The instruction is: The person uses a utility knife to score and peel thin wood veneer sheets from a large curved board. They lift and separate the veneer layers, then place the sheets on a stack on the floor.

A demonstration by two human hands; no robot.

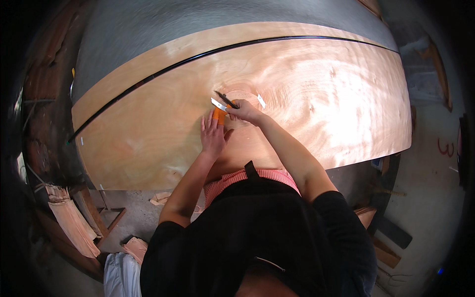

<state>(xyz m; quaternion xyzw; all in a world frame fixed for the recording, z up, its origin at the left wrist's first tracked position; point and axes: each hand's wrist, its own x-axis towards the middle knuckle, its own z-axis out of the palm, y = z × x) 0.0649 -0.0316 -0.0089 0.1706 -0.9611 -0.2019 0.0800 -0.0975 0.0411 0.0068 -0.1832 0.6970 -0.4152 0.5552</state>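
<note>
Leaning over the work, the person fills the lower middle of the view with a black short-sleeved top (257, 237) and a red-and-white striped apron band (247, 177) at the waist. Both bare forearms rise from there toward the middle of the picture.

To the lower left, on the grey concrete floor (136, 213), lie torn strips of pale veneer offcuts (74, 222) and a few smaller scraps, with a white cloth bundle (121, 277) beside the person's side.

Next comes the near edge of the large sheet of pale pinkish wood veneer (321, 114), which spreads wide across the view and shows swirling grain. The left hand (213, 136) lies flat on this sheet, fingers spread and pointing away, with an orange cover on one fingertip (218, 115). Just beyond and touching it at the fingertips, the right hand (246, 111) is closed around a dark slim utility knife (225, 99), whose tip rests on the veneer at the edge of a rounded patch in the grain. A small white strip of tape (218, 104) sits by the left fingertips, and another short white piece (261, 101) lies just right of the right hand.

Farther off, a thin dark gap (163, 70) curves across the sheet, parting it from a narrower veneer strip (148, 62). Beyond that lies a grey metal surface (198, 22).
</note>
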